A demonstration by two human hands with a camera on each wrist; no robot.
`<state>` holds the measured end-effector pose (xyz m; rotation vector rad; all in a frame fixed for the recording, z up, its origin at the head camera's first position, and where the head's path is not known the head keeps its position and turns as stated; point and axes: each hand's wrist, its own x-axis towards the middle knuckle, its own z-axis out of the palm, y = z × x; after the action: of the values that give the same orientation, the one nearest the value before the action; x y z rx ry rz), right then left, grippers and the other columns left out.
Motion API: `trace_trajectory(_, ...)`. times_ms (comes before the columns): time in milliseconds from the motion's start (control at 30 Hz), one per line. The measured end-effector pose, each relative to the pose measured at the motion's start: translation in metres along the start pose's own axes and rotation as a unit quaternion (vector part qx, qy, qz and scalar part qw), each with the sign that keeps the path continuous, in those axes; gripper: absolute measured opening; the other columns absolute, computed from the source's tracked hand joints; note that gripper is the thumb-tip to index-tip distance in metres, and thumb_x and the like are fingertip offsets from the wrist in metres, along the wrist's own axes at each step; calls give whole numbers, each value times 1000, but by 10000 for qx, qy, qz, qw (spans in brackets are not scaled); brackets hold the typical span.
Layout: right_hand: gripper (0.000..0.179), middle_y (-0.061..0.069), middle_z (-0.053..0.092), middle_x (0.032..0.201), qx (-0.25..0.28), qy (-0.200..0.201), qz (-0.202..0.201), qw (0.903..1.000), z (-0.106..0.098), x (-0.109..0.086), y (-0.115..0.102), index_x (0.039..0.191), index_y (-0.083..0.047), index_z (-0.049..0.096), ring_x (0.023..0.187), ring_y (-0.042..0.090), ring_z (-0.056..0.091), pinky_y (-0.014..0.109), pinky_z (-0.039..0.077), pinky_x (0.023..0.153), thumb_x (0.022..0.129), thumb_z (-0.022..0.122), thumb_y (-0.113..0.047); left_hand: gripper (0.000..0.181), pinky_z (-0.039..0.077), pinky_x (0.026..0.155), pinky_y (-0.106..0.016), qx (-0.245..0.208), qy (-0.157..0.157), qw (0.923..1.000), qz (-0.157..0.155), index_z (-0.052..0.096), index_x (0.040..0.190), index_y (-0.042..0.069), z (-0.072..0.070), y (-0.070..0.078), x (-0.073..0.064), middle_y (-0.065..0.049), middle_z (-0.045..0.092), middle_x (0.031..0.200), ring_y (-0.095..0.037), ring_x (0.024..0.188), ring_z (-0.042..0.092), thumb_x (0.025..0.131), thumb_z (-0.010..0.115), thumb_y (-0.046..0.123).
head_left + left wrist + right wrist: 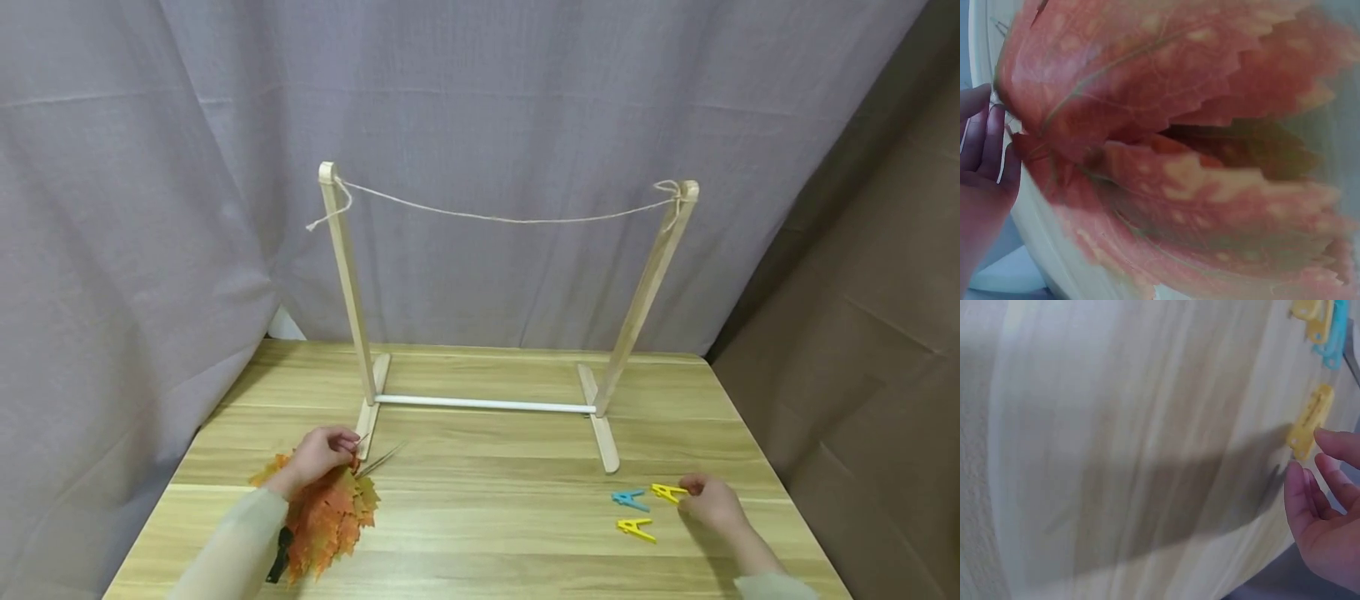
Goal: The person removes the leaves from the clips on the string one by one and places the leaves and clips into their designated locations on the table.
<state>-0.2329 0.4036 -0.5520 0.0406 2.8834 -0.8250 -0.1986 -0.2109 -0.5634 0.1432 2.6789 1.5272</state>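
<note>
In the head view my left hand [322,454] is over a bunch of orange-red artificial maple leaves [326,525] at the table's left, its fingertips pinching a thin leaf stem. Up close in the left wrist view, the toothed leaves [1166,206] fan out from beside the fingers. Over on the right, my right hand [712,504] has its thumb and fingers parted at the handle end of a yellow clothespin [667,493], which lies on the table. Beside it are a blue clothespin [630,499] and another yellow clothespin [636,530].
A wooden stand [348,283] with two uprights and a white crossbar [483,404] is at the back of the table [480,517]. Twine [495,219] sags between the tops of its posts. Grey curtains [480,100] hang behind. A black object [280,557] shows beside the left forearm.
</note>
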Motion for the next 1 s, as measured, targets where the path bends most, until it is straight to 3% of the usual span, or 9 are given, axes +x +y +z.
trace_trajectory(133, 40, 34, 58, 107, 65, -55, -24, 10000, -12, 3, -10, 112, 16, 54, 98, 44, 56, 47, 49, 79, 79, 62, -6, 25, 50, 68, -18, -106, 270, 9996, -13, 61, 105, -13, -8, 4, 2, -25, 66, 94, -19, 82, 64, 82, 65, -2)
trace_trajectory(233, 42, 36, 54, 113, 301, -131, 17, 9995, -23, 6, -17, 118, 16, 51, 95, 41, 58, 42, 52, 74, 86, 59, -10, 27, 50, 71, -17, -326, 363, 9988, 108, 60, 107, -15, -17, 13, 5, -30, 65, 99, -16, 84, 64, 84, 64, -1)
trace_trajectory(367, 47, 35, 53, 113, 900, -180, 112, 9957, -42, 10, -29, 123, 18, 45, 89, 26, 61, 33, 54, 68, 90, 56, -14, 26, 50, 73, -16, -612, 464, 9967, 251, 58, 109, -16, -32, 29, 10, -33, 62, 104, -2, 83, 62, 86, 61, -3)
trace_trajectory(467, 50, 35, 52, 119, 1165, -206, 112, 9929, -55, 11, -37, 127, 18, 41, 89, 14, 60, 31, 54, 71, 94, 53, -18, 27, 49, 72, -16, -667, 598, 9956, 290, 58, 110, -15, -44, 39, 12, -32, 62, 106, 5, 81, 59, 87, 60, 0)
trace_trajectory(533, 52, 36, 49, 124, 1241, -196, 103, 9920, -63, 11, -41, 128, 18, 40, 93, 14, 58, 31, 54, 73, 96, 51, -21, 28, 49, 73, -15, -668, 708, 9950, 238, 58, 112, -13, -51, 46, 13, -30, 63, 107, 8, 80, 58, 88, 61, 2)
trace_trajectory(700, 55, 34, 51, 123, 1362, -67, 14, 9907, -82, 8, -53, 129, 17, 40, 82, -6, 53, 27, 55, 73, 96, 51, -26, 33, 47, 76, -15, -559, 879, 9945, 74, 58, 116, -9, -69, 56, 13, -20, 66, 106, 9, 81, 56, 90, 61, 11)
trace_trajectory(767, 55, 27, 57, 118, 1465, -20, -47, 9892, -88, 7, -57, 129, 16, 41, 75, -17, 46, 25, 54, 72, 96, 52, -27, 33, 47, 76, -16, -506, 913, 9945, 99, 58, 116, -8, -75, 59, 12, -10, 68, 100, 8, 82, 57, 91, 61, 14)
trace_trajectory(867, 56, 4, 64, 104, 1591, 65, -171, 9871, -95, 9, -61, 128, 16, 41, 74, -18, 48, 22, 53, 69, 95, 54, -27, 34, 47, 75, -17, -475, 1015, 9935, 203, 59, 115, -8, -82, 67, 11, 0, 68, 94, 6, 81, 57, 91, 61, 15)
trace_trajectory(1000, 57, -28, 53, 90, 1680, 198, -358, 9849, -108, 8, -71, 128, 14, 43, 75, -18, 49, 21, 53, 68, 95, 54, -31, 33, 46, 75, -13, -311, 1136, 9924, 360, 59, 115, -8, -89, 79, 11, -16, 67, 104, 9, 81, 56, 92, 60, 16)
